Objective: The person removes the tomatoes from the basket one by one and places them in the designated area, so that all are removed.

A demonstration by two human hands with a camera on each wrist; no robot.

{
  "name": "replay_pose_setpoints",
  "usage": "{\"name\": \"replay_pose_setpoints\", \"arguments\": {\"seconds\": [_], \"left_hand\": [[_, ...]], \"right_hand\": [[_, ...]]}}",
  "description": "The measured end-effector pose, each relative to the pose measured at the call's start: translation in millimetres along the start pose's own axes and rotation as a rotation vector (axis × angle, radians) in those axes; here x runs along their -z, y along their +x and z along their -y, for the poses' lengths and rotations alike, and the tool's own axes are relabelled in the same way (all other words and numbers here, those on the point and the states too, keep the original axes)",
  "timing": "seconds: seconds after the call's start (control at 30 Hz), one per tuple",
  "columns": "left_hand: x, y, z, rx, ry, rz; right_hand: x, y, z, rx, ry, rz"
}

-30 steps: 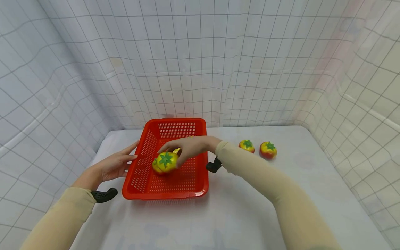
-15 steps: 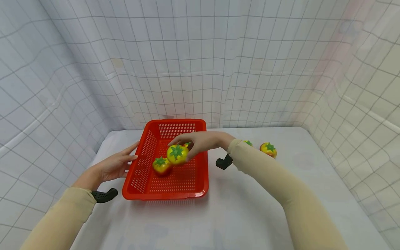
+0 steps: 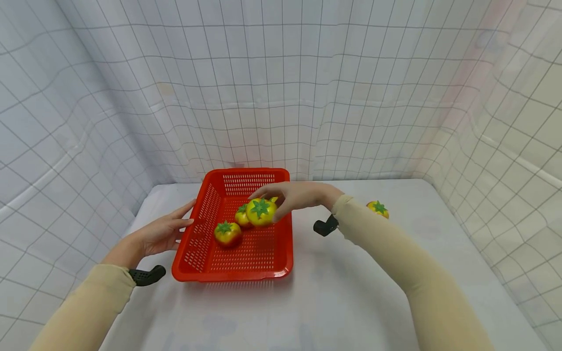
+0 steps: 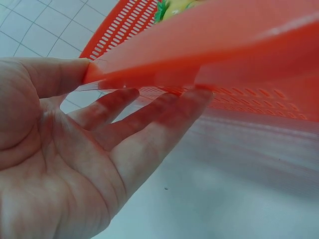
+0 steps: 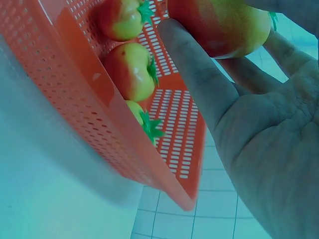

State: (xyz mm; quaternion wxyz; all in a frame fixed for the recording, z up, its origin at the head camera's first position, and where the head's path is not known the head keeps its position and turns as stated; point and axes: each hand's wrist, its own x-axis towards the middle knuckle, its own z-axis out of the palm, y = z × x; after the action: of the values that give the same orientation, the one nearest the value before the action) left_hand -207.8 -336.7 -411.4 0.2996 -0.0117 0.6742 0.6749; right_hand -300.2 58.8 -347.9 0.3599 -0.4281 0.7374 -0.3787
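Observation:
My right hand (image 3: 300,194) holds a yellow-and-red toy tomato (image 3: 259,214) with a green leafy top, over the red plastic basket (image 3: 232,279). In the right wrist view the held tomato (image 5: 219,30) sits between thumb and fingers. Inside the basket lie a front tomato (image 3: 227,236), one behind it (image 3: 241,217), and a third partly covered by the right hand. My left hand (image 3: 160,235) is at the basket's left side. In the left wrist view its thumb (image 4: 65,74) touches the rim, while extended fingers (image 4: 149,134) reach the outer wall beneath.
Another tomato (image 3: 378,208) stands on the white table (image 3: 333,292) to the right, partly covered by my right sleeve (image 3: 386,243). White gridded curtains (image 3: 272,97) enclose the table at the back and sides.
My right hand has moved right across the basket, carrying the tomato and uncovering those behind it. The forearm now hides one tomato on the table. The left hand stays put.

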Motion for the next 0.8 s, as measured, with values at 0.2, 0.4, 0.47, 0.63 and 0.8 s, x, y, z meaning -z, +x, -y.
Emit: {"name": "replay_pose_setpoints", "arguments": {"seconds": [0.2, 0.4, 0.47, 0.63, 0.8], "left_hand": [[0.9, 1.1, 1.7, -0.002, -0.007, 0.006], [0.8, 1.6, 2.1, -0.006, 0.005, 0.01], [0.8, 1.4, 1.7, -0.006, 0.006, 0.009], [0.7, 0.9, 0.4, -0.006, 0.011, 0.007], [0.5, 1.0, 0.5, -0.008, 0.007, 0.01]], "right_hand": [[11.0, -16.0, -3.3, -0.003, -0.002, -0.041], [22.0, -32.4, -8.5, -0.034, 0.013, -0.082], [25.1, -37.3, -10.6, -0.05, 0.02, -0.097], [30.6, -48.4, -14.3, -0.072, 0.024, -0.128], [32.6, -58.4, -16.9, -0.101, 0.033, -0.16]]}}
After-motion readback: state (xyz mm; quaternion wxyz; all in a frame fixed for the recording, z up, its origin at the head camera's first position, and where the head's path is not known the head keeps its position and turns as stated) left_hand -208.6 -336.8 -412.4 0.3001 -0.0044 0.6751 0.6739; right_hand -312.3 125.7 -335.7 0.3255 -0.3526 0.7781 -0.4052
